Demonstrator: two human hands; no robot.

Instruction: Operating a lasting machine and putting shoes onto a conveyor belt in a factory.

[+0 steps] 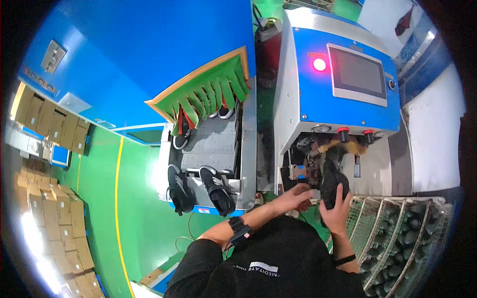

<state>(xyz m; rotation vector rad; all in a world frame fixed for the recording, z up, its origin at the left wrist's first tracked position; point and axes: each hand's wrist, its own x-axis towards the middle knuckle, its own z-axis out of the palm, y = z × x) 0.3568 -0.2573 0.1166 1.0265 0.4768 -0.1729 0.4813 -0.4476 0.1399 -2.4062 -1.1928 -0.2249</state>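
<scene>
A black shoe (332, 181), dark all over, stands nearly upright below the front of a blue and white machine (310, 94). My right hand (336, 211) grips its lower end, fingers along its side. To the left of the shoe is my left hand (296, 197), with its fingers partly bent and apart and nothing visible in them. Dark metal parts (310, 171) of the machine sit just beyond that hand. A yellowish brush-like piece (354, 147) touches or overlaps the shoe's upper end; which, I cannot tell.
Black-and-white shoes (217, 188) rest on a conveyor (208, 144) at left, which runs under a green strip curtain (211, 94). A wire rack (377, 233) with many dark rounded pieces stands at right. The machine has a screen (358, 74) and a lit red lamp (319, 64). Cartons (54, 213) are stacked far left.
</scene>
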